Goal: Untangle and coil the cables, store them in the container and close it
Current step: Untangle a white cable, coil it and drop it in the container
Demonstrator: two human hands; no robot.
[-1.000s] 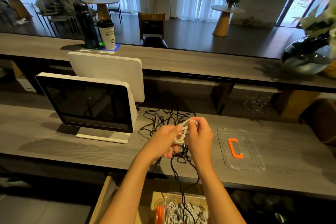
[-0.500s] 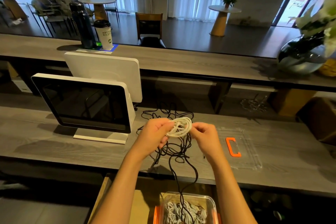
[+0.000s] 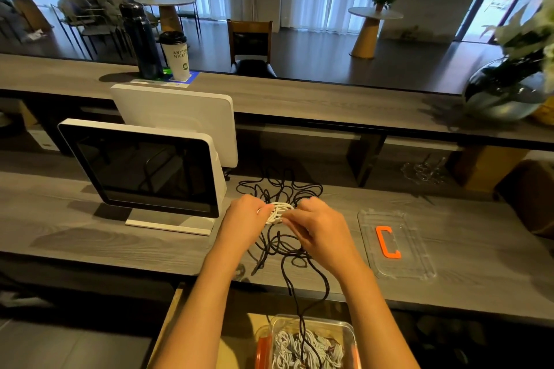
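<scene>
A small coil of white cable (image 3: 277, 211) sits between my two hands just above the grey counter. My left hand (image 3: 244, 217) grips its left side and my right hand (image 3: 317, 228) pinches its right side. Under and behind them lies a tangle of black cable (image 3: 278, 189), and one black strand (image 3: 302, 293) runs over the counter edge down into the clear container (image 3: 344, 329) below, which holds several white cables. The clear lid with an orange clip (image 3: 388, 241) lies flat on the counter to the right.
A white point-of-sale screen (image 3: 144, 171) stands on the counter at the left, close to my left hand. On the raised shelf behind are a dark bottle (image 3: 139, 39), a paper cup (image 3: 177, 54) and a glass vase (image 3: 506, 93) at the far right.
Both hands have lowered with the white coil toward the counter, and my right hand has closed in on the coil's right side. The camera has tilted slightly down.
</scene>
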